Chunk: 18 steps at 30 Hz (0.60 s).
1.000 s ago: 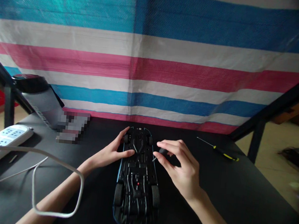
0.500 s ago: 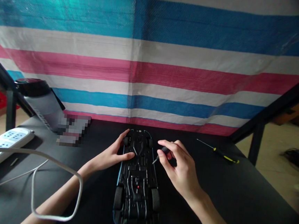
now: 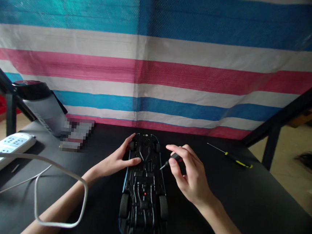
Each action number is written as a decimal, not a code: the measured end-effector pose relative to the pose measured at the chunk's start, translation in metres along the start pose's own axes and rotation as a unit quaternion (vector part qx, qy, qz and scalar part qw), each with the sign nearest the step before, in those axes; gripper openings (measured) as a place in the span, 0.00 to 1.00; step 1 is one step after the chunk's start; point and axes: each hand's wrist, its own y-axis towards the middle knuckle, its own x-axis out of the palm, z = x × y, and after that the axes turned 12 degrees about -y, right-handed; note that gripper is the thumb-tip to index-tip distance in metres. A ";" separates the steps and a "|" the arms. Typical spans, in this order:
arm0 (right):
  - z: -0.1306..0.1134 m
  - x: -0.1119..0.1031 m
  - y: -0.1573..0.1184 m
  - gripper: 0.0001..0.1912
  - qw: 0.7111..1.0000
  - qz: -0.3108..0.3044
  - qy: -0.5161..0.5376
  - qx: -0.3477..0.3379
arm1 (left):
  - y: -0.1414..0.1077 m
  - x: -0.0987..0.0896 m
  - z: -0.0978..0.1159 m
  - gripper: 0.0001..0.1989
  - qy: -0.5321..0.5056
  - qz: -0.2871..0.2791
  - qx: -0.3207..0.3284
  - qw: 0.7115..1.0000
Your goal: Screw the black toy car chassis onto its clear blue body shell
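Observation:
A toy car [image 3: 144, 189] lies upside down on the black table, its dark underside and wheels facing up and a blue edge showing along its side. My left hand [image 3: 121, 160] grips the car's far left side, the thumb resting on the underside and the fingers around the edge. In my right hand [image 3: 191, 171] is a short screwdriver [image 3: 174, 156] with a dark handle, held between thumb and fingers. Its tip points down and left, close by the car's right edge; whether it touches cannot be made out.
A second screwdriver [image 3: 235, 159], black and yellow, lies at the right. On the left are a white power strip [image 3: 8, 147], a looped white cable [image 3: 86, 194], a grey bottle [image 3: 45, 111] and a blurred-out flat item [image 3: 78, 135]. A striped sheet [image 3: 159, 73] hangs behind the table.
My right hand has shifted slightly right with its screwdriver, whose handle leans over more. My left hand keeps its hold on the car. The view has tilted a little.

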 end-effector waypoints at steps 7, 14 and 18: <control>-0.001 -0.006 0.004 0.13 0.999 0.014 -0.027 0.026 | -0.001 -0.001 -0.001 0.49 0.010 0.002 -0.008 1.000; 0.002 -0.002 0.001 0.15 0.997 0.029 -0.039 0.058 | -0.002 -0.001 0.001 0.49 0.014 0.001 -0.013 1.000; 0.001 -0.003 0.000 0.18 0.998 -0.008 -0.003 0.062 | -0.002 -0.001 -0.002 0.51 0.009 0.016 -0.010 1.000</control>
